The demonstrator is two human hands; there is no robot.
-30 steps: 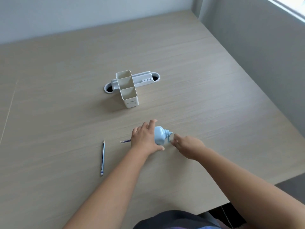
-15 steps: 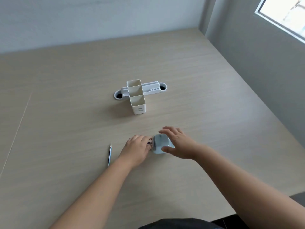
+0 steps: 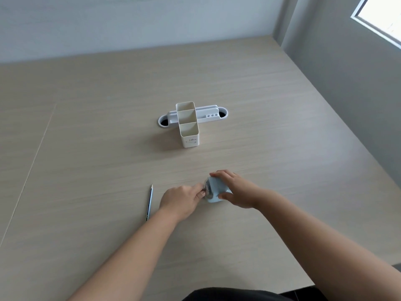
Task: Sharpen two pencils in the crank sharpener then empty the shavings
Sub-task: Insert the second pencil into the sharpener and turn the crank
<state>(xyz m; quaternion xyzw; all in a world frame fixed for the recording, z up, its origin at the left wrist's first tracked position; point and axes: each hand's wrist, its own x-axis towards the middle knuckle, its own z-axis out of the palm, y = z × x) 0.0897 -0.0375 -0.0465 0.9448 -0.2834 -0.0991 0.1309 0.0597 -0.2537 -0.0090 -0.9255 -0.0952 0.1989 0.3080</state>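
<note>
A small pale-blue plastic crank sharpener [image 3: 213, 190] is being held on the light wood-grain table [image 3: 282, 148], near the front edge and in front of the person. It is being clasped from the right by the right hand [image 3: 239, 191], whose fingers [image 3: 223, 175] are being curled over the far side of the body while the thumb is being pressed against the near side. The left face of the sharpener is being met by the left hand [image 3: 181, 200], whose fingertips [image 3: 200, 193] are being pinched together on a small grey part at that face (what exactly is being pinched cannot be told, as it is being hidden by the fingers). A slim blue pencil with a sharpened point [image 3: 149, 202] is lying flat on the table just left of the left hand, apart from it, its point being directed away from the person. Farther back, near the middle of the table, an upright cream-white plastic desk organiser with three open compartments [image 3: 187, 124] is being shown standing in front of a long white oval cable port set into the tabletop [image 3: 208, 117]. Both bare forearms are being extended from the lower edge of the view.
</note>
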